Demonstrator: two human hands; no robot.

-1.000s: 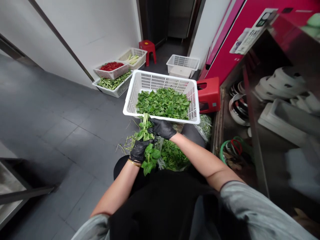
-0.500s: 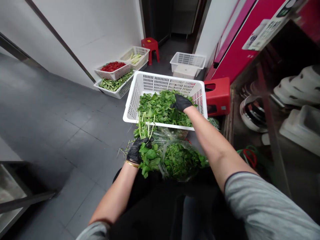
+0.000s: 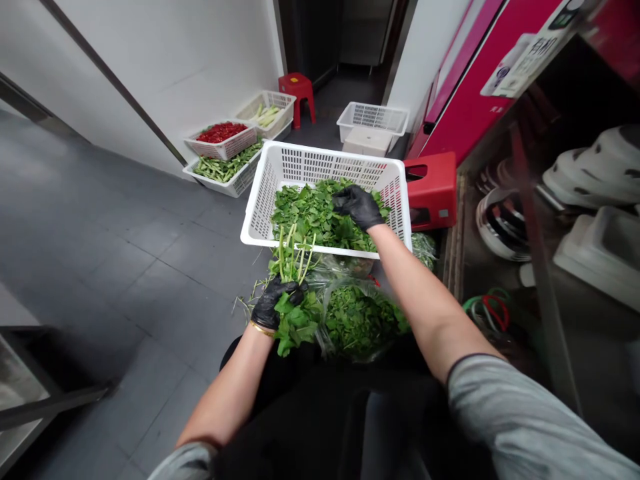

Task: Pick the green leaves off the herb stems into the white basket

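Observation:
In my black-gloved left hand (image 3: 274, 303) is a bunch of leafy greens (image 3: 297, 320), its pale stems pointing up and leaves hanging below the fist. My right hand (image 3: 356, 205), gloved in black too, is over the leaves (image 3: 310, 210) inside a white slotted basket (image 3: 325, 251). Its fingers are slightly bent and apart, with nothing visible between them. In front of my lap, a clear plastic bag (image 3: 326, 313) lies open around more greens (image 3: 357, 320). Loose stems (image 3: 250, 297) stick out left of my left hand.
Baskets of red chillies (image 3: 221, 133), cut green vegetables (image 3: 225, 167) and pale vegetable pieces (image 3: 265, 115) stand by the wall. One red stool (image 3: 297, 90) is upright behind them; another red stool (image 3: 435, 190) lies beside the basket. A shelf with white containers (image 3: 595, 167) is at right.
My right hand has shifted slightly left over the basket, and its fingers have come up off the leaves. My left hand keeps its bunch in about the same place.

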